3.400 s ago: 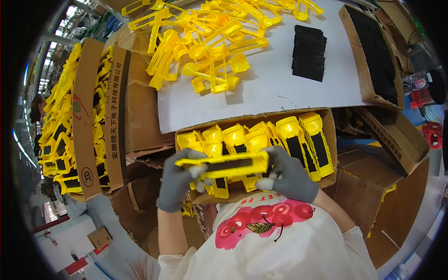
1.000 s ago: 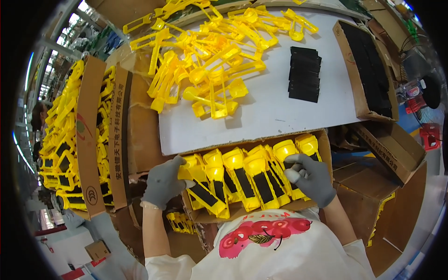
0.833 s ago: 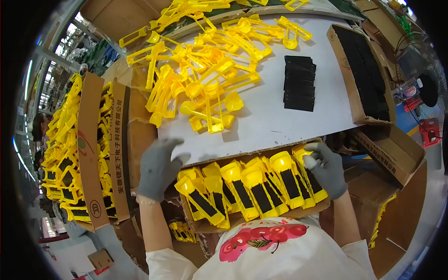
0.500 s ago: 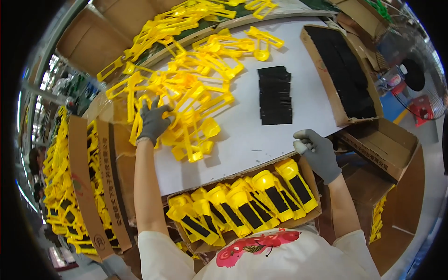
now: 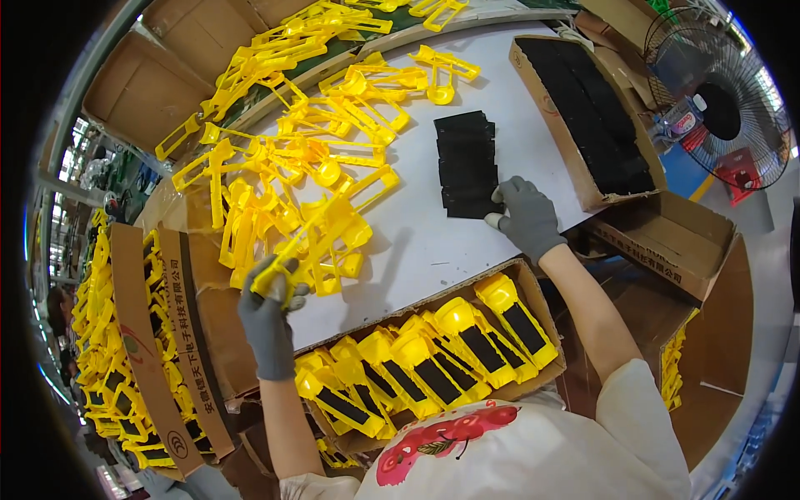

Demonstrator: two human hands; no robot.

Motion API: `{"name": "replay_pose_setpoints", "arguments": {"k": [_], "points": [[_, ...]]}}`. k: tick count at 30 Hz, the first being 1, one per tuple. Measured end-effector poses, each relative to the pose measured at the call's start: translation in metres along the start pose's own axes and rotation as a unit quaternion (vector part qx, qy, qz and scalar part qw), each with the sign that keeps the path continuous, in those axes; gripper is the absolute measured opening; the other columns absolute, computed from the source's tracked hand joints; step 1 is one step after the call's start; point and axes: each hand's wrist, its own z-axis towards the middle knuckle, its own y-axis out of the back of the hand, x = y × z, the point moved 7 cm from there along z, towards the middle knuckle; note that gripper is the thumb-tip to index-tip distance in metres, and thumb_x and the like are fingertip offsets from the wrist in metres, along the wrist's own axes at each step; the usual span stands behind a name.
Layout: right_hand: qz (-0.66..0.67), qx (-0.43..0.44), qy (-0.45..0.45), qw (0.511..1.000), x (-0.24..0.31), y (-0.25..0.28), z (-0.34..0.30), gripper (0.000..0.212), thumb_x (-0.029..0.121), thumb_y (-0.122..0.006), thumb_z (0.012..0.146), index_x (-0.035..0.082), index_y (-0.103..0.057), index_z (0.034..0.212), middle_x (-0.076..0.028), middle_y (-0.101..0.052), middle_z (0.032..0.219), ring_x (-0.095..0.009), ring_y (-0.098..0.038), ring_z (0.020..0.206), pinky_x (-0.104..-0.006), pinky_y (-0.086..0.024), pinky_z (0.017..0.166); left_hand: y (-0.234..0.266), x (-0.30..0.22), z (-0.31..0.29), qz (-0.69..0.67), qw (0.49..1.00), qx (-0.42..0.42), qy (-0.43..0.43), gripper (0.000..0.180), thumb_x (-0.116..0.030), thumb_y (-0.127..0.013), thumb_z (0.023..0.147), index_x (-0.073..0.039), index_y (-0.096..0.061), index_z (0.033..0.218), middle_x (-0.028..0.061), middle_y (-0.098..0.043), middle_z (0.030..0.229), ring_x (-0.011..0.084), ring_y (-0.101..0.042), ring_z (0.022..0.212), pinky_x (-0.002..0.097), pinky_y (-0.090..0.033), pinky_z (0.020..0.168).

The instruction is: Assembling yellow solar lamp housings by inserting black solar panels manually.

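The white counter (image 5: 408, 242) carries the work. Along its near edge stands an open carton (image 5: 546, 304) packed with strip-fitted frames (image 5: 458, 317), cupped ends toward the counter and black panels facing up. At the counter's right edge, a cardboard box (image 5: 568, 148) is filled with flat black pieces (image 5: 587, 104).

A tangled pile of yellow frames (image 5: 329, 173) covers the left half and runs to the far edge. Each is glossy moulded plastic: a long rail-sided window with a scooped cup at one end. They should be light and fairly stiff, though the thin rails may flex or snap if twisted, and the open windows could hook on neighbours. The cup or solid end looks the safest hold; the gloss may slip a little.

The held yellow frame (image 5: 292, 248) is above the counter's near left corner, seeming to slant up over the pile. The left hand (image 5: 271, 325), gloved in grey, pinches its near end between thumb and fingers.

Right of the counter's middle lies a fanned stack of black strips (image 5: 467, 167), matt, thin and probably bendy, best lifted by a corner. The right hand (image 5: 532, 218) has thumb and forefinger at the stack's near right corner; whether they grip a strip I cannot tell.
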Motion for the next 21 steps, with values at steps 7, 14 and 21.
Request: {"name": "replay_pose_setpoints", "arguments": {"k": [7, 14, 21], "points": [[0.422, 0.002, -0.106, 0.901, 0.033, 0.044, -0.031, 0.016, 0.013, -0.065, 0.087, 0.004, -0.052, 0.091, -0.006, -0.065, 0.077, -0.016, -0.063, 0.064, -0.0281, -0.048, 0.058, -0.024, 0.033, -0.077, -0.065, 0.99, 0.044, 0.114, 0.033, -0.018, -0.062, 0.09, 0.003, -0.06, 0.116, 0.0168, -0.067, 0.106, 0.0239, -0.069, 0.085, 0.0283, -0.055, 0.07], [0.444, 0.122, -0.012, 0.888, 0.128, 0.065, -0.102, 0.02, 0.013, -0.067, 0.088, 0.003, -0.057, 0.102, -0.009, -0.068, 0.084, -0.013, -0.067, 0.073, -0.0255, -0.052, 0.068, -0.056, 0.039, -0.113, -0.161, 0.96, 0.123, 0.192, 0.032, -0.01, -0.059, 0.089, 0.007, -0.059, 0.117, 0.0172, -0.067, 0.103, 0.0234, -0.069, 0.083, 0.029, -0.057, 0.071], [0.343, 0.09, 0.039, 0.934, 0.144, 0.077, -0.107, 0.017, 0.015, -0.068, 0.087, 0.004, -0.06, 0.098, -0.014, -0.069, 0.083, -0.028, -0.069, 0.073, -0.0309, -0.054, 0.064, -0.062, 0.033, -0.131, -0.17, 0.954, 0.119, 0.216, 0.031, -0.004, -0.058, 0.088, 0.008, -0.059, 0.117, 0.0173, -0.066, 0.1, 0.0263, -0.07, 0.08, 0.0313, -0.059, 0.073]]}}
